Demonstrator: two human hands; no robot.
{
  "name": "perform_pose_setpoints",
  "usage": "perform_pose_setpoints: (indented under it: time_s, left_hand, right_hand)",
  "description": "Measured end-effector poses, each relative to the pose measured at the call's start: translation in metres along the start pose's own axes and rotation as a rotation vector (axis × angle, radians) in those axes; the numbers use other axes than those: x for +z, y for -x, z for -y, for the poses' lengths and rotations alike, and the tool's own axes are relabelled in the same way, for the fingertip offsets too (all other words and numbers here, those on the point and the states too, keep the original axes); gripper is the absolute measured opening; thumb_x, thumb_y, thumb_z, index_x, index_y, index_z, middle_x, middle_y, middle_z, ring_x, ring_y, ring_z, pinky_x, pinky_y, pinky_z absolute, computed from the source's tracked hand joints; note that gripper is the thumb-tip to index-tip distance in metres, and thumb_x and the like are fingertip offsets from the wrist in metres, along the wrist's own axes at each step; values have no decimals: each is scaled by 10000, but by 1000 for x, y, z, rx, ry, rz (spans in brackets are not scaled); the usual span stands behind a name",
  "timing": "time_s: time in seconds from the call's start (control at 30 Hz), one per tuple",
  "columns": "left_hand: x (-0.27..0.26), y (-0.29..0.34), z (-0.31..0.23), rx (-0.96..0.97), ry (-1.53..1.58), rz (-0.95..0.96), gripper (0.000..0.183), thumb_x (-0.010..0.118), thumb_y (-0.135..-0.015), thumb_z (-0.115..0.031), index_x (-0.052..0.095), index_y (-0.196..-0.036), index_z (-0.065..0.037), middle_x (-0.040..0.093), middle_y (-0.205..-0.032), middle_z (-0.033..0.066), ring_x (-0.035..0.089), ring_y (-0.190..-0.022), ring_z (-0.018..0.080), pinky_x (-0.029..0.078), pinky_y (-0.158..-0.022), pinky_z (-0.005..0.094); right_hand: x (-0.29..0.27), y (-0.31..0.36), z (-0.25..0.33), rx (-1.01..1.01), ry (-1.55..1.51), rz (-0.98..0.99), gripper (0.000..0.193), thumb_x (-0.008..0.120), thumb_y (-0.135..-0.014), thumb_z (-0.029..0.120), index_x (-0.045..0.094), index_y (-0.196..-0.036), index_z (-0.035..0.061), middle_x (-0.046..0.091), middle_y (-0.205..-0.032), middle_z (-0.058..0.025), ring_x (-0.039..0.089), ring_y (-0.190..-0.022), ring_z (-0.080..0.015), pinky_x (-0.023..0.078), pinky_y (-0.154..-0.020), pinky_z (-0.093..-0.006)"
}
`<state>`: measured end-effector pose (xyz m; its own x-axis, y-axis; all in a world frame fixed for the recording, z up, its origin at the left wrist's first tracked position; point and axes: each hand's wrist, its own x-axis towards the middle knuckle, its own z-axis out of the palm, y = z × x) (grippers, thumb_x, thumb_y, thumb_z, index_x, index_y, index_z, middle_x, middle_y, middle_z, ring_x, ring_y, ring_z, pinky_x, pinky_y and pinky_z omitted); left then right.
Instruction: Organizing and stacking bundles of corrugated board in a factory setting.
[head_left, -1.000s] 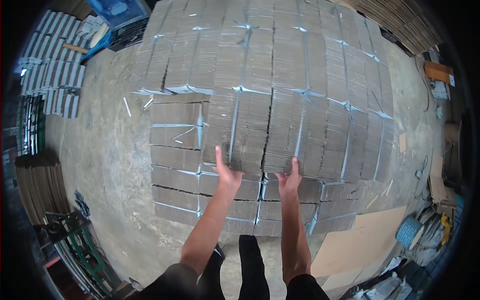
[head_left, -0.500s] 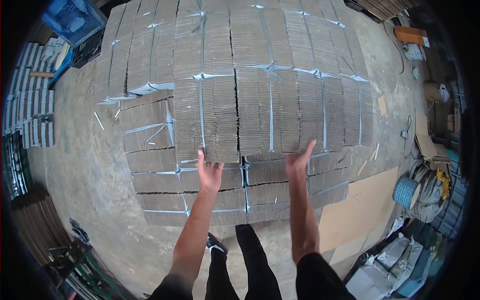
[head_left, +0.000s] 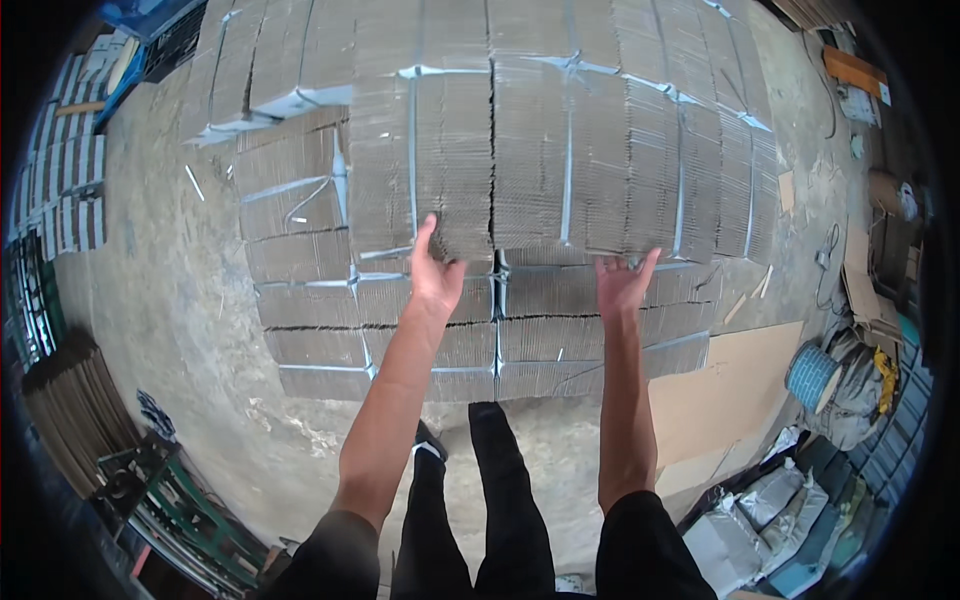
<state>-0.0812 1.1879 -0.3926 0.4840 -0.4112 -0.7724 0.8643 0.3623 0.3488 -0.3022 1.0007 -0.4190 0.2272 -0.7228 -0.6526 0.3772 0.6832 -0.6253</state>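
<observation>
Left hand (head_left: 436, 278): open grip, palm flat on the bundle (head_left: 520, 150) edge.
Right hand (head_left: 622, 284): open, fingers under the same bundle.

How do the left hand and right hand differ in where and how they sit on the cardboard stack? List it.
The left hand is pressed on the near edge of a strapped cardboard bundle, thumb raised onto its face; the right hand sits further right, at the lower edge of the neighbouring bundle, fingers spread. The left hand reaches higher than the right hand. Both are bare, open, arms outstretched.
</observation>
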Motion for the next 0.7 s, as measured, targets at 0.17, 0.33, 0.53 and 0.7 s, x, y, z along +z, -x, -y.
perform_pose_setpoints:
  time_s: [0.17,0.33,0.53,0.7]
  left_hand:
    - [9,6,0,-1,-20,-112,806,645,-843,-444,280,-1407,1,355,-1413,208,348,-1323,372,316,-1082,581]
    - [-24,51,-14,-84,-218,-56,1071,713,-811,-449,-23,-1508,-101,202,-1519,199,220,-1394,354,307,-1079,575]
    - [-207,212,-28,21,-614,-25,830,643,-902,-209,100,-1527,-147,449,-1420,123,522,-1187,208,451,-901,315]
    - [-425,447,-71,-114,-618,-383,681,583,-915,-220,225,-1494,-234,490,-1321,128,493,-1213,268,452,-966,510]
  right_hand:
    - [-33,81,-50,146,190,48,933,489,-868,663,-9,-1519,219,233,-1505,-174,226,-1406,-287,171,-1128,-505]
    - [-2,146,-114,325,156,104,922,522,-866,644,13,-1519,239,341,-1446,-141,339,-1335,-259,239,-1087,-492]
    - [133,137,-171,499,1,96,941,606,-819,617,133,-1498,170,317,-1450,-113,339,-1326,-280,251,-1099,-507]
    - [173,116,-143,528,-133,325,840,641,-839,514,227,-1471,146,308,-1449,-75,330,-1328,-277,338,-1065,-497]
